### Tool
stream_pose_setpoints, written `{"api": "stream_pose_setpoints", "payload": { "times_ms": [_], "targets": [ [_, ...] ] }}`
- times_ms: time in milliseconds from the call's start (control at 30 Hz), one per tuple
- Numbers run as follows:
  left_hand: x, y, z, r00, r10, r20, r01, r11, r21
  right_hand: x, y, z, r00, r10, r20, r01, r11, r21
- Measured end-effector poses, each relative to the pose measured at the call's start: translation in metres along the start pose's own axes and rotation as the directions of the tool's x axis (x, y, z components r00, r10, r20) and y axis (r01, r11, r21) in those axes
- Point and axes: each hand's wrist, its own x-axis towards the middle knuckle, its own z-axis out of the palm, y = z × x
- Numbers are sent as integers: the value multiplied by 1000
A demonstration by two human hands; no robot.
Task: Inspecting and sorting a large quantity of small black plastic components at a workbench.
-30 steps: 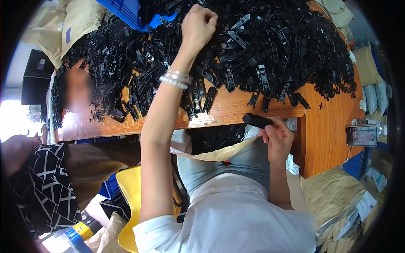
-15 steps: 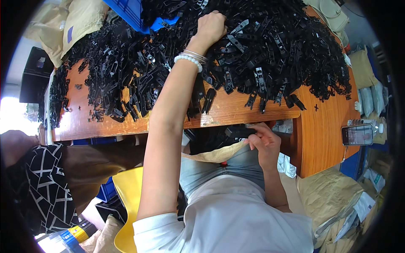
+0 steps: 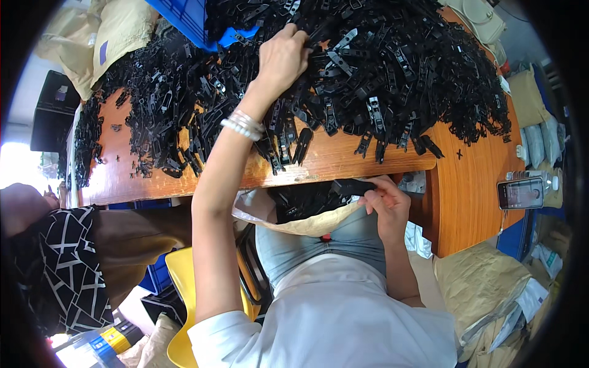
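A big heap of black plastic clip-like parts [image 3: 380, 67] covers the far part of the wooden table. My left hand [image 3: 283, 58], with bracelets at the wrist, is over this heap. Its fingers are bent and closed against dark parts, and whatever they hold blends into the heap. Close to my lap, my right hand [image 3: 388, 203] pinches a black plastic clip [image 3: 354, 187] between thumb and fingers. That clip is above the mouth of an open paper bag [image 3: 313, 226], which lies across my thighs with many similar black parts inside.
A blue plastic basket [image 3: 184, 21] stands tilted in the heap. On the table's right side lies a phone [image 3: 520, 194]. Another person's patterned sleeve [image 3: 72, 264] is at the left, beside a yellow chair [image 3: 184, 294]. Brown paper sacks [image 3: 478, 288] fill the lower right.
My left hand has drawn back a little toward me and left over the heap, its elbow shifting left. More of the bag's mouth shows. My right hand stays nearly in place with the clip.
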Motion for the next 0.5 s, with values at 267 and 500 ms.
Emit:
{"api": "stream_pose_setpoints", "payload": {
  "times_ms": [267, 500],
  "targets": [
    [-34, -5, -33, 825, -546, 142, 508, 608, -611, 2, 9, 8, 1000, -1, 26, 0, 999, 49],
    [-80, 22, -81, 748, -537, 389, 521, 113, -846, 12, -2, 11, 999, -18, 42, 18, 1000, 4]
  ]
}}
